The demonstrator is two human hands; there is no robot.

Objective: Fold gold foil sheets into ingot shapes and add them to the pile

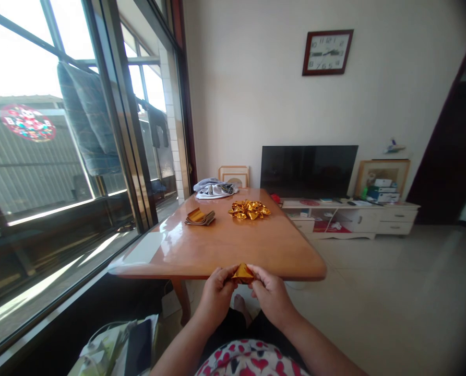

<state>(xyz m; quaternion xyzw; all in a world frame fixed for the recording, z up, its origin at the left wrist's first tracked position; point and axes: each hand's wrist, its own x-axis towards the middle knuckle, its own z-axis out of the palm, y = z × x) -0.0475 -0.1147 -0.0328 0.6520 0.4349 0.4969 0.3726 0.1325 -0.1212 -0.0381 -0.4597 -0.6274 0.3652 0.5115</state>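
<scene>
Both hands are pinching a small folded gold paper piece (243,273) right at the near edge of the wooden surface (233,245), down at 6 o'clock. Left hand (217,289) grips its left side, right hand (270,289) grips the right, fingers closed on it. Up at 12 o'clock sits a pile of finished gold pieces (249,209), with a stack of gold sheets (200,216) around 11 o'clock and a crumpled cloth (214,188) beyond that.

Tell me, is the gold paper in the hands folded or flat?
Folded: the gold paper forms a peaked triangle, pinched between left hand and right hand.
</scene>
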